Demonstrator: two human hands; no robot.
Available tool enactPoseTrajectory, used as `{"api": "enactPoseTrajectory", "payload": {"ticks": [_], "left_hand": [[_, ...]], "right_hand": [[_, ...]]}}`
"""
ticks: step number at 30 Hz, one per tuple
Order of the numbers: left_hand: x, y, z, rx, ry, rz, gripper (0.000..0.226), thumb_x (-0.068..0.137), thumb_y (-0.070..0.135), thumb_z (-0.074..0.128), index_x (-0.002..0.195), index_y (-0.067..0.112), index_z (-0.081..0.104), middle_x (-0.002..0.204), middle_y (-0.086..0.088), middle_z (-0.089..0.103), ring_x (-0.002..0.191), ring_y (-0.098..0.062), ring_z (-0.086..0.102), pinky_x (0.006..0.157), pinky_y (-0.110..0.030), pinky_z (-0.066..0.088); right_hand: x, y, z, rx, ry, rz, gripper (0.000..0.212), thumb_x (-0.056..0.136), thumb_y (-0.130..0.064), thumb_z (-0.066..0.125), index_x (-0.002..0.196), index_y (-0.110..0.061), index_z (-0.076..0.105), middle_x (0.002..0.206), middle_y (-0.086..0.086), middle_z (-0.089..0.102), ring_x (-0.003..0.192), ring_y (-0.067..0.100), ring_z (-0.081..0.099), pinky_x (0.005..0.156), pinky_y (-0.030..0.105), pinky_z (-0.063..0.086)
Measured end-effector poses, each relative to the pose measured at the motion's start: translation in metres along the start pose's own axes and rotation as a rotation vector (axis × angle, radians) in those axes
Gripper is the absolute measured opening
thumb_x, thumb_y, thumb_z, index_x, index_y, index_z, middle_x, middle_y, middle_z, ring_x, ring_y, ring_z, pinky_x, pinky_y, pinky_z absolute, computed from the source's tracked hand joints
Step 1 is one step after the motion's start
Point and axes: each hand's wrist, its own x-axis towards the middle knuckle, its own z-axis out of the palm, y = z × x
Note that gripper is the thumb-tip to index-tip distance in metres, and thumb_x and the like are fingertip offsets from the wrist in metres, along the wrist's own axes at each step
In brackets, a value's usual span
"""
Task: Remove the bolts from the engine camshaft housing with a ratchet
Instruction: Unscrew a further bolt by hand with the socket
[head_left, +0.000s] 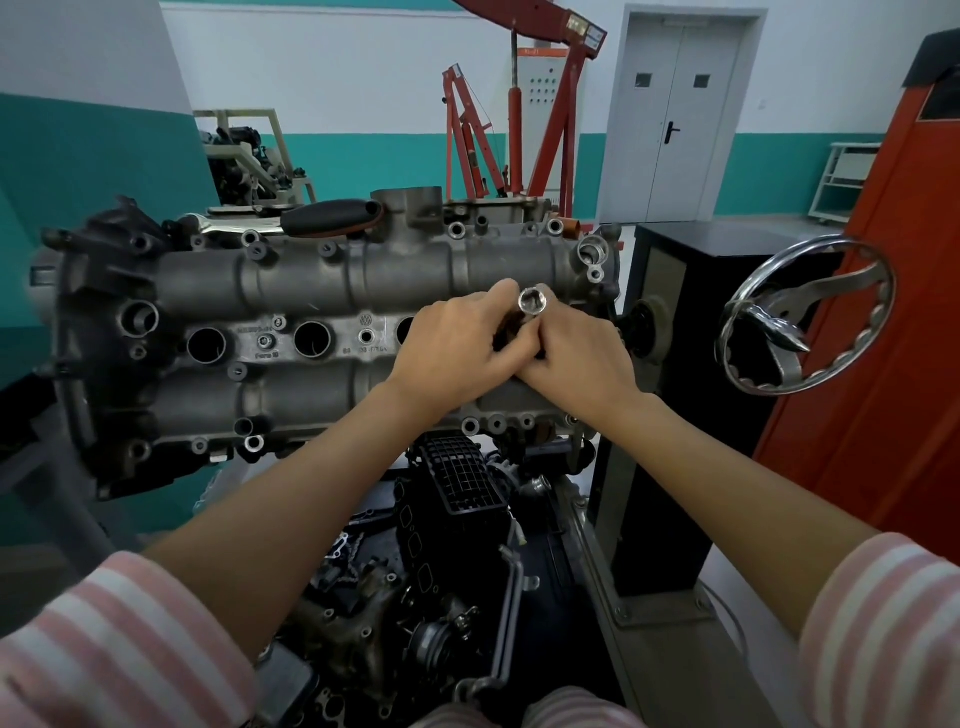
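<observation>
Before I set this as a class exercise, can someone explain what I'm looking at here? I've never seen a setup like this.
The single picture comes from a camera worn on a person's head, looking down at their own arms in striped sleeves. The grey metal block is an engine's camshaft housing, mounted on a stand with a handwheel. The left hand and right hand meet above it, holding a shiny socket, open end facing the camera; whatever it is mounted on is hidden by the fingers. Loose engine parts lie below.

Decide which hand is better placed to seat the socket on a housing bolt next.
Probably right: the right hand grips the socket, its open end up. The left hand only steadies alongside.
</observation>
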Motion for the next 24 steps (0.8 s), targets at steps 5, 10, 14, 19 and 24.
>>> {"api": "enactPoseTrajectory", "payload": {"ticks": [5, 10, 14, 19, 24], "left_hand": [[0.0007, -0.0048, 0.0013, -0.006, -0.018, -0.002, 0.044, 0.092, 0.039, 0.055, 0.063, 0.006, 0.050, 0.049, -0.007, 0.053, 0.048, -0.026, 0.051, 0.047, -0.032, 0.035], [0.0003, -0.0015, 0.0000, -0.002, -0.019, 0.028, 0.052, 0.086, 0.054, 0.038, 0.069, 0.006, 0.049, 0.052, 0.000, 0.047, 0.047, -0.021, 0.048, 0.046, -0.031, 0.037], [-0.0004, -0.0004, -0.0001, 0.008, -0.020, 0.029, 0.050, 0.083, 0.050, 0.028, 0.080, 0.005, 0.050, 0.057, 0.001, 0.049, 0.050, -0.023, 0.050, 0.048, -0.035, 0.041], [0.0006, -0.0035, 0.0010, -0.001, -0.026, 0.016, 0.048, 0.092, 0.046, 0.041, 0.071, 0.004, 0.054, 0.052, -0.003, 0.051, 0.050, -0.025, 0.052, 0.049, -0.034, 0.039], [0.0008, -0.0040, 0.0006, -0.003, -0.045, 0.015, 0.050, 0.091, 0.048, 0.045, 0.071, 0.004, 0.057, 0.053, -0.004, 0.054, 0.052, -0.023, 0.053, 0.052, -0.040, 0.044]], "right_hand": [[-0.0003, 0.0004, 0.0012, -0.007, 0.021, -0.012, 0.030, 0.085, -0.046, 0.048, 0.080, -0.017, 0.056, 0.071, -0.004, 0.060, 0.063, 0.011, 0.053, 0.049, 0.024, 0.033], [-0.0047, -0.0015, -0.0004, 0.075, 0.073, -0.031, 0.016, 0.083, -0.030, 0.052, 0.074, -0.019, 0.057, 0.061, -0.014, 0.047, 0.058, 0.008, 0.042, 0.047, 0.017, 0.024], [-0.0018, 0.0001, 0.0012, 0.029, 0.012, 0.022, 0.025, 0.082, -0.038, 0.043, 0.084, -0.014, 0.049, 0.070, -0.009, 0.049, 0.060, 0.013, 0.050, 0.051, 0.028, 0.037], [-0.0010, 0.0005, 0.0022, -0.006, 0.042, -0.004, 0.025, 0.084, -0.043, 0.047, 0.078, -0.019, 0.049, 0.067, -0.011, 0.049, 0.058, 0.009, 0.045, 0.046, 0.020, 0.028], [-0.0052, -0.0029, 0.0006, 0.036, 0.157, -0.051, 0.027, 0.081, -0.035, 0.051, 0.070, -0.015, 0.063, 0.058, -0.005, 0.055, 0.053, 0.006, 0.036, 0.046, 0.014, 0.017]]}}
